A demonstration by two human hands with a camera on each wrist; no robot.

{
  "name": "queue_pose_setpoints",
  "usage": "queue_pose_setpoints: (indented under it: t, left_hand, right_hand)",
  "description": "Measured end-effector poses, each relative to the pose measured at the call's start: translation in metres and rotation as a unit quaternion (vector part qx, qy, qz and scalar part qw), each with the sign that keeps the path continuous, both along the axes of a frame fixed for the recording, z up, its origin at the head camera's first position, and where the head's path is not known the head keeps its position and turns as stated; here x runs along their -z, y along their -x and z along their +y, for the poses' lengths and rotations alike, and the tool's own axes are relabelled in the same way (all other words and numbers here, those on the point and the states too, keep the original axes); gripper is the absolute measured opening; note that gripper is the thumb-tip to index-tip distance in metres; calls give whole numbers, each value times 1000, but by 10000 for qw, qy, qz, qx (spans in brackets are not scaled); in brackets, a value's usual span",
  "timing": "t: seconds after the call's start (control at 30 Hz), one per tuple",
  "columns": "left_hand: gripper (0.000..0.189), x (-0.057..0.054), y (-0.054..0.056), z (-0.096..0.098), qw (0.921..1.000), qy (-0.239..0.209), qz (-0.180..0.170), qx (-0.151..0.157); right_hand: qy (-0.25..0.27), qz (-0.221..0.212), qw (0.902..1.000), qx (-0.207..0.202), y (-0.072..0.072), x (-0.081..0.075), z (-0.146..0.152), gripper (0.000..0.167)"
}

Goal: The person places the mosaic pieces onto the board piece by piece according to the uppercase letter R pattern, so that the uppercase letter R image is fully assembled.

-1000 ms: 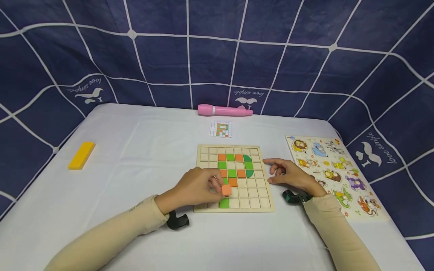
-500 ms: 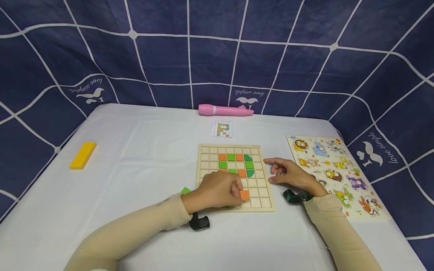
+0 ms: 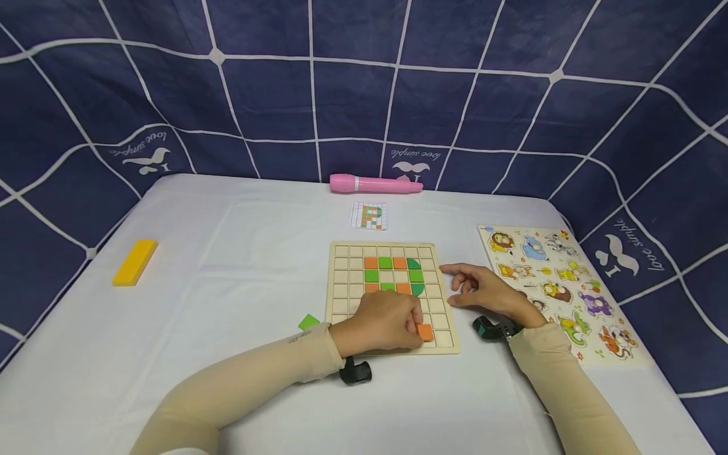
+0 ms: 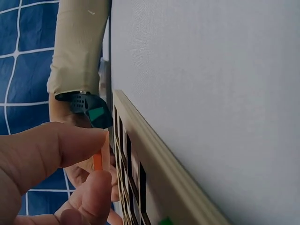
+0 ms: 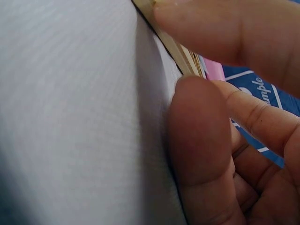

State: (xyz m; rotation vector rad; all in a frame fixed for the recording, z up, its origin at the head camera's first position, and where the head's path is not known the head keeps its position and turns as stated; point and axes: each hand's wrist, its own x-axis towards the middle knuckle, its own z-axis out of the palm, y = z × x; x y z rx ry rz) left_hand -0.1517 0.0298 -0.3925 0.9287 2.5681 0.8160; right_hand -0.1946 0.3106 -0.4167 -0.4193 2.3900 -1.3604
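Note:
My left hand (image 3: 382,321) pinches an orange square tile (image 3: 425,332) between thumb and fingers over the lower right of the wooden grid board (image 3: 446,344). In the left wrist view the tile (image 4: 98,161) is held on edge close to the board's cells. Orange, green and rounded dark green tiles (image 3: 416,276) fill cells higher on the board; my left hand covers some lower cells. At the board's right edge rests my right hand (image 3: 483,292), thumb and index finger touching the rim (image 5: 176,51), the other fingers loosely bent.
A loose green tile (image 3: 308,322) lies left of the board. Behind it are a small pattern card (image 3: 370,216) and a pink pen-shaped object (image 3: 375,184). A yellow block (image 3: 135,262) sits at far left, an animal puzzle board (image 3: 563,297) at right.
My left hand has carried the orange tile rightward across the lower part of the board, uncovering the loose green tile. My right hand has stayed at the board's edge.

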Motion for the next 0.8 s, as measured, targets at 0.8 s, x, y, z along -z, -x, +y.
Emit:
queue_pose_setpoints:
  t: [0.8]
  left_hand:
    - [16,-3,0,13,9954,865,180,360]
  right_hand:
    - [-13,19,10000,1,0,1,0,71]
